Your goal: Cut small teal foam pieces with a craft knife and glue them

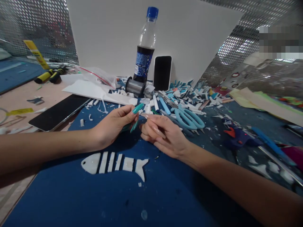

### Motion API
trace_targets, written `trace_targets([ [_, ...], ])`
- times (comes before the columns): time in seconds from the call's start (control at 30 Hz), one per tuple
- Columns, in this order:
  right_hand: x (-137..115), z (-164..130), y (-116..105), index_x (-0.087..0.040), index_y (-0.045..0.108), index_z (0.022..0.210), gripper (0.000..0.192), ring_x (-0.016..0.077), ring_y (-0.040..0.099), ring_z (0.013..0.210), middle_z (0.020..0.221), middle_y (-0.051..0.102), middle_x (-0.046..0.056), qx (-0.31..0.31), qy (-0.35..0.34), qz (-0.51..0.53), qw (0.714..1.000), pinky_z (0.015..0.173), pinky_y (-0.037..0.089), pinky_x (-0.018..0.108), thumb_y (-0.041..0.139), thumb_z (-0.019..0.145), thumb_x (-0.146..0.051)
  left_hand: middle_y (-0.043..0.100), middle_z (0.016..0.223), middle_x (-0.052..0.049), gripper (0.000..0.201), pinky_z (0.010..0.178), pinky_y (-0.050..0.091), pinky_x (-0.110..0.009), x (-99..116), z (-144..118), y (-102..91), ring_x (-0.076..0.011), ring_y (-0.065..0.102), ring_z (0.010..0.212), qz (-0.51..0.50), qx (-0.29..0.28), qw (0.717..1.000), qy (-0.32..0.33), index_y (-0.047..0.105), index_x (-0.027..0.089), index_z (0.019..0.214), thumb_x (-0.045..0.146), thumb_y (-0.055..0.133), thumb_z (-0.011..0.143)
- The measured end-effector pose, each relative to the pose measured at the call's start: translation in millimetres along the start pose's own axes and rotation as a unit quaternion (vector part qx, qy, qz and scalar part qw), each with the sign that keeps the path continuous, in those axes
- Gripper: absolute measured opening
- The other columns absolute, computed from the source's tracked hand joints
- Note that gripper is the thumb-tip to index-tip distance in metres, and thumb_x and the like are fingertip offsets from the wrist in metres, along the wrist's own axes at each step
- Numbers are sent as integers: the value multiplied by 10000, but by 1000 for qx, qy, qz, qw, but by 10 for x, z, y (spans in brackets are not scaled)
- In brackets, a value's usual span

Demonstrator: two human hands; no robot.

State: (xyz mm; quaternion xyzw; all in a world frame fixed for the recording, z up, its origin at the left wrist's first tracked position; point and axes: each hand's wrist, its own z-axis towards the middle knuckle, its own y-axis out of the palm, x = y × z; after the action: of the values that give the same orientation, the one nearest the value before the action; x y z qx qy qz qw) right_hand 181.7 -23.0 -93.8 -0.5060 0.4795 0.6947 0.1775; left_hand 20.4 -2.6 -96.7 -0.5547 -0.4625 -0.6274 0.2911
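My left hand [111,126], with long teal nails, is closed in a pinch, thumb against fingers. Opposite it, my right hand [165,134], with long pale nails, has its fingers curled in, and its fingertips come close to the left thumb. Whatever is between the fingertips is too small or hidden to make out. Below the hands, a white fish cut into separate pieces lies on the blue mat [113,201]. It has a head [92,163] with a dark eye hole, several body strips [111,162] and a forked tail [141,167].
Behind the hands are a cola bottle [143,60], a wire spool [135,86], a propped phone [162,73], blue-handled scissors [189,118] and heaped white and blue scraps [196,97]. A black phone [59,112] lies left; a glue gun [241,138] sits right.
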Motion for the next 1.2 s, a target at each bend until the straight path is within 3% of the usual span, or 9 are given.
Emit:
trace_targets([
  [0.57,-1,-4,2,-172,436,435,454,79,248,392,351,351,-43,-5,-7,3,1000,474,239,234,427,889,-197,439,580,50,209,524,336,-144,-9,-8,-14,-45,382,522,12,-11,1000,7,524,152,686,246,526,873],
  [0.97,-15,5,15,-177,419,429,419,73,258,393,338,343,-51,10,-3,-9,1000,467,242,233,520,828,-252,437,588,48,213,517,326,-153,-8,-1,-13,-52,374,523,9,-9,1000,7,515,159,681,253,527,871],
  [1.2,6,3,-16,-174,442,451,432,80,249,393,350,339,-48,-7,-9,1,1000,468,239,234,422,882,-194,425,585,45,226,511,310,-154,9,-14,2,-54,361,525,8,-7,1000,3,504,155,670,222,497,885],
])
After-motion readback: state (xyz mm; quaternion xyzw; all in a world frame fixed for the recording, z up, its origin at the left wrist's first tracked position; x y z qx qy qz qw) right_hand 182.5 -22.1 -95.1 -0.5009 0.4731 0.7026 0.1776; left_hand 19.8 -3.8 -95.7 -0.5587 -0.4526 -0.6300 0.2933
